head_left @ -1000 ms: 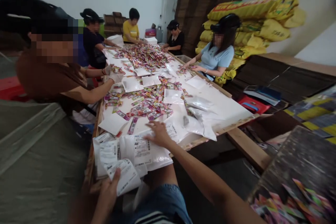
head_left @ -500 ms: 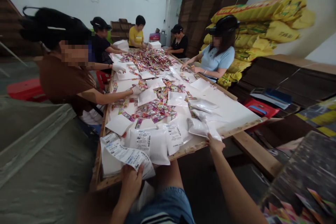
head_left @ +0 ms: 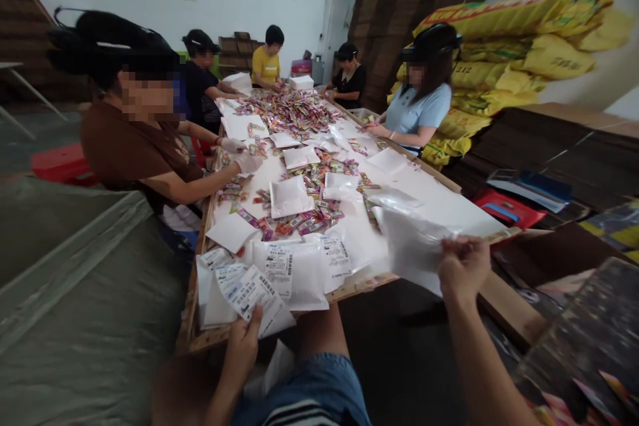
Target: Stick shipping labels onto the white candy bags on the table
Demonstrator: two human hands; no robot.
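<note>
My left hand (head_left: pixel 244 339) is closed on a strip of printed labels (head_left: pixel 257 296) at the near left corner of the table. Pinched in my right hand (head_left: pixel 464 269) is the end of a white plastic pouch (head_left: pixel 414 246), raised at the table's near right edge. Between my hands lie white pouches with barcode labels (head_left: pixel 299 273). Farther in, several plain white pouches (head_left: pixel 289 196) rest on a spread of small colourful sachets (head_left: pixel 312 223).
The white table (head_left: pixel 449 216) has a wooden rim. A person in brown (head_left: pixel 124 146) with gloved hands works on the left; a person in light blue (head_left: pixel 424 106) is on the right. Others sit at the far end near a sachet heap (head_left: pixel 294 110). Yellow sacks (head_left: pixel 519 66) are stacked right.
My right hand has lifted a white pouch off the table edge and moved right with it. My left hand's label strip has shifted slightly. The brown-clad person's gloved hands have drawn back together.
</note>
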